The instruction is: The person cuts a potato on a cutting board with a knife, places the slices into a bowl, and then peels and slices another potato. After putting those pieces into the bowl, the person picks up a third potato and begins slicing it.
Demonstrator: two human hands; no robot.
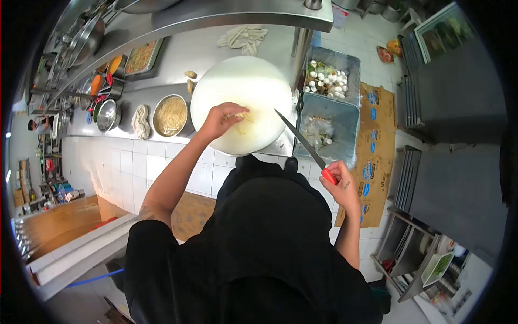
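Observation:
A round white cutting board (253,81) lies on the steel counter in front of me. Over its near left part is my left hand (222,120), its fingers curled and closed on pale yellow shreds (243,115) that look like ginger. A few thin bits stick to the board beneath it. My right hand (341,182) grips the red handle of a long kitchen knife (302,141) off the board's right side. The blade slants up and left, its tip at the board's right edge. Two knobbly tan pieces (190,85) rest by the board's upper left.
Left of the board stands a steel bowl (183,131) of pale shredded strips, beside a crumpled cloth (141,122). A tray of chopped food (142,56) is farther back. Lined bins (353,116) with eggshells and scraps stand to the right. A steel shelf (232,20) overhangs the counter's back.

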